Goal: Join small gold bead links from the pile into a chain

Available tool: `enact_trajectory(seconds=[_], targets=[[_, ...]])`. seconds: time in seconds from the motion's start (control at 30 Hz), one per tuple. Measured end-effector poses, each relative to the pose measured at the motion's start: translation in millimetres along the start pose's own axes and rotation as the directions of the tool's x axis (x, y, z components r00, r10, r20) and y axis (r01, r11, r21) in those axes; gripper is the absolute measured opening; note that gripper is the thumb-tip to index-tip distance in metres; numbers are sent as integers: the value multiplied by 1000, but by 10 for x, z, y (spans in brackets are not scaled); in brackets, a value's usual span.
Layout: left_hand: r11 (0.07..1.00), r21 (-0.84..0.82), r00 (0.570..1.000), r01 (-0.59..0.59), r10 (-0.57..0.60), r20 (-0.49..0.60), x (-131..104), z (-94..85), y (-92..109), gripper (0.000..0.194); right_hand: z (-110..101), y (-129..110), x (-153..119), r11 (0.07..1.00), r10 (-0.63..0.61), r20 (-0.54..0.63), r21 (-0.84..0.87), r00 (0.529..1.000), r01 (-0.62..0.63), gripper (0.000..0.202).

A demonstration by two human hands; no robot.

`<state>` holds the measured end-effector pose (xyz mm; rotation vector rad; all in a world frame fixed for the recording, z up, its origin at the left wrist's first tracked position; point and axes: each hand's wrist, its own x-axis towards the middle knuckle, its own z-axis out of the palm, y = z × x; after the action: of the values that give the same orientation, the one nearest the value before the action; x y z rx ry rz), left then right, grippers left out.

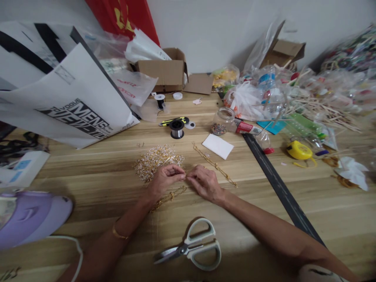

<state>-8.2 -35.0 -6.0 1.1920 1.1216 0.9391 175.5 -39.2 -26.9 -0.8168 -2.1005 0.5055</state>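
Presumably for fine control, the left hand [168, 178] and right hand [206, 181] meet almost fingertip to fingertip, each grip pinched together, seemingly on a tiny golden piece [185, 176] between them; its shape is too small to make out; the heap of beads [155, 160] lies beside the left hand on the table [258, 176], probably for easy reach; one gold chain [172, 195] seems partly hidden by the left wrist; the white bag [76, 90] is cut off.

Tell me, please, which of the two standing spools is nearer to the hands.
The silver-wound spool, just in front of the yellow cutter; the black-wound spool stands farther back, near the cardboard box.
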Motion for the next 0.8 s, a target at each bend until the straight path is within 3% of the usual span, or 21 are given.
enact_trajectory(seconds=[0.23, 0.8], targets=[[995, 32, 995, -96, 97, -11, 5, 5, -50, 19, 11, 18, 1, 1000, -4, 2, 25, 1000, 4, 7], [992, 80, 995, -98, 97, 7, -29, 32, -18, 11, 27, 24, -13, 999, 43, 2, 27, 999, -43, 5]])
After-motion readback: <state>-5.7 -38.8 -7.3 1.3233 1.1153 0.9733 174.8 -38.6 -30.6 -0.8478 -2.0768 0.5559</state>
